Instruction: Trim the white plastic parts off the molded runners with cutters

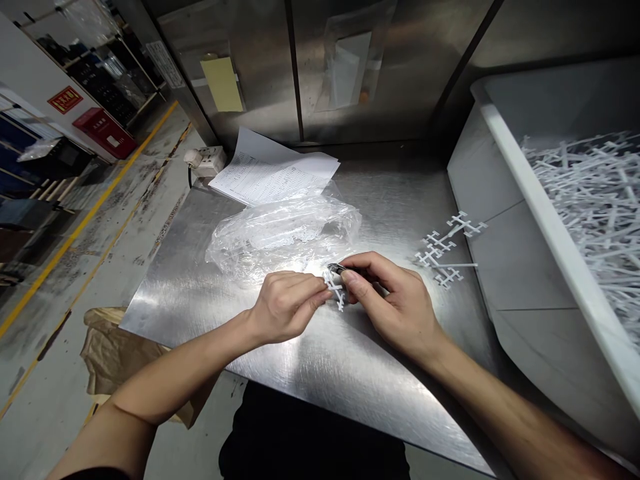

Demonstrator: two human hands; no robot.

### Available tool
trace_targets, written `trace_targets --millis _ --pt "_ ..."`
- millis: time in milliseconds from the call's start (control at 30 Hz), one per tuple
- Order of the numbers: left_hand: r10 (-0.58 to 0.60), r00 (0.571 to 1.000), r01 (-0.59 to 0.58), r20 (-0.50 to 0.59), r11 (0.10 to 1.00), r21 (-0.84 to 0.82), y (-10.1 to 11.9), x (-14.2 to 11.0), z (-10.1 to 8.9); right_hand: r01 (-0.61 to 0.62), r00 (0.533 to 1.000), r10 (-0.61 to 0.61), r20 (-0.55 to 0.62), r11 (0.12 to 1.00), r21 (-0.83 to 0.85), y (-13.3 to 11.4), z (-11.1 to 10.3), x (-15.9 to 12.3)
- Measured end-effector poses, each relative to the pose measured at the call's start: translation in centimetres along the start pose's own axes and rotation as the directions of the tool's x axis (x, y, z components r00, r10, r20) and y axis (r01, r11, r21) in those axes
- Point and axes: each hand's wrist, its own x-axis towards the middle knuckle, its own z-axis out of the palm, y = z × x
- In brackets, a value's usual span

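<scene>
White plastic sprue piece point(335, 288) pinched in left hand point(285, 307) over the steel table point(320, 373), right hand point(395, 303) clamped on a small dark tool point(337, 269). Few sprues point(447, 250) wait beside, bin point(565, 253) looks loaded, so early days I'd say.

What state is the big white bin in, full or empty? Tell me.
Far from empty: the bin holds a heap of white plastic pieces near its rim.

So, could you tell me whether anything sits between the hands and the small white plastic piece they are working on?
Nothing visible does: the left hand already pinches the white plastic piece, and the right hand touches it with a small dark tool.
</scene>
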Motion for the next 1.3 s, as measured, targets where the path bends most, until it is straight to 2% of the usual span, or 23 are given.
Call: trace_targets --millis 433,733,1100,1300 --pt "-0.027 1.000 0.027 -0.008 0.999 0.020 0.4 0.0 0.5 -0.162 0.987 0.161 0.029 0.985 0.054 0.1 0.5 0.2" --pt "-0.050 0.998 0.051 -0.028 0.998 0.033 0.1 0.0 0.3 -0.021 1.000 0.020 0.022 0.999 0.050 -0.9 0.0 -0.1" --pt "-0.030 1.000 0.031 -0.004 0.999 0.038 0.3 0.1 0.2 0.061 0.996 -0.061 0.067 0.998 -0.005 -0.9 0.0 -0.5" --pt "-0.034 0.999 0.033 0.023 0.998 0.053 0.3 0.0 0.2 0.054 0.997 -0.054 0.062 0.998 -0.007 -0.8 0.1 -0.6"
